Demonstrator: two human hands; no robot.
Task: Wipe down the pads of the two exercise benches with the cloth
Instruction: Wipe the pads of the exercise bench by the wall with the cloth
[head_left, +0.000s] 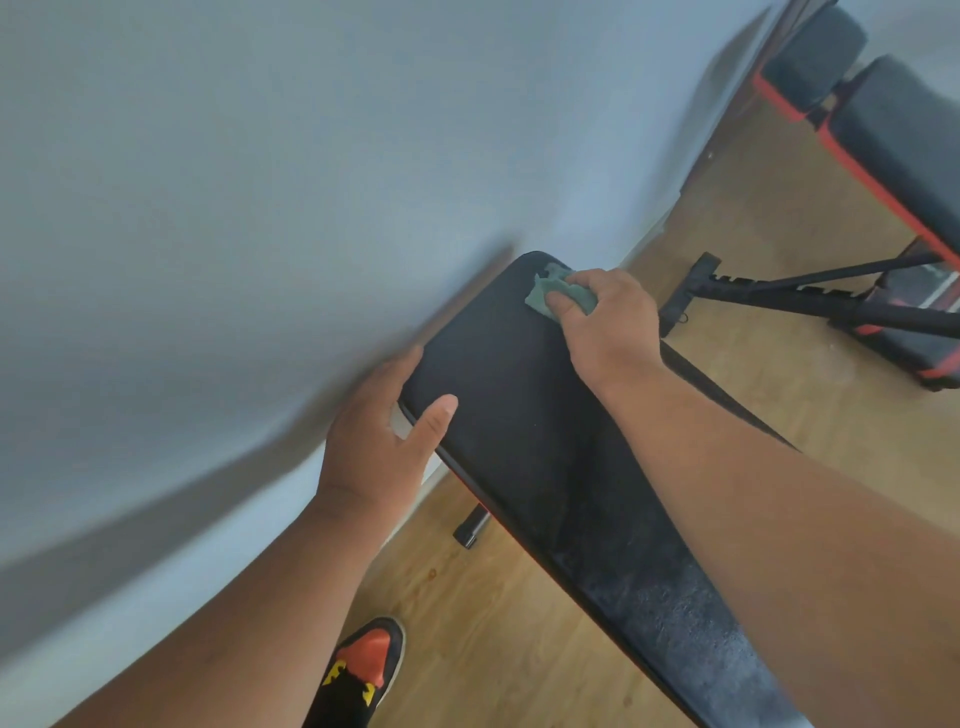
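Note:
A long black bench pad runs from the lower right up to the wall. My right hand presses a green cloth onto the pad's far end. My left hand grips the pad's left edge, thumb on top and fingers hidden underneath. The near stretch of the pad looks dusty and grey, the far part darker. A second bench with black pads and red trim stands at the upper right.
A pale wall fills the left and top, close behind the near bench's end. The second bench's black frame leg lies on the wooden floor. My orange and black shoe stands left of the bench.

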